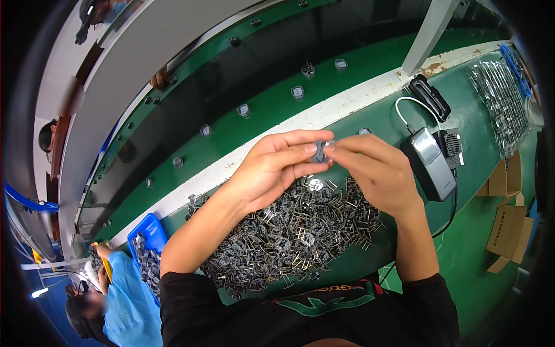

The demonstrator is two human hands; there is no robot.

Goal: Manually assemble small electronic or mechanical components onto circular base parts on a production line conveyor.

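Note:
Over the heap, my left hand (270, 168) pinches a small grey plastic part (318, 152) between thumb and fingers. My right hand (378, 172) meets it from the other side, its thumb and fingertips closed at the part's edge. A shiny bit shows between the fingertips there, too small to make out. Below both hands, a big pile of small dark plastic pieces with metal pins (283, 237) spreads over the green table (352, 267). Behind the right hand, one more small light-grey part (364, 131) lies on the table.
Beyond a white ledge (324, 113), a green-edged dark conveyor belt (266, 63) carries several spaced-out parts. A power bank (432, 165) with a white cable, a black holder (429, 97) and bagged parts (500, 107) are at right. Left are a blue bin (151, 226) and a blue-clad co-worker (130, 295).

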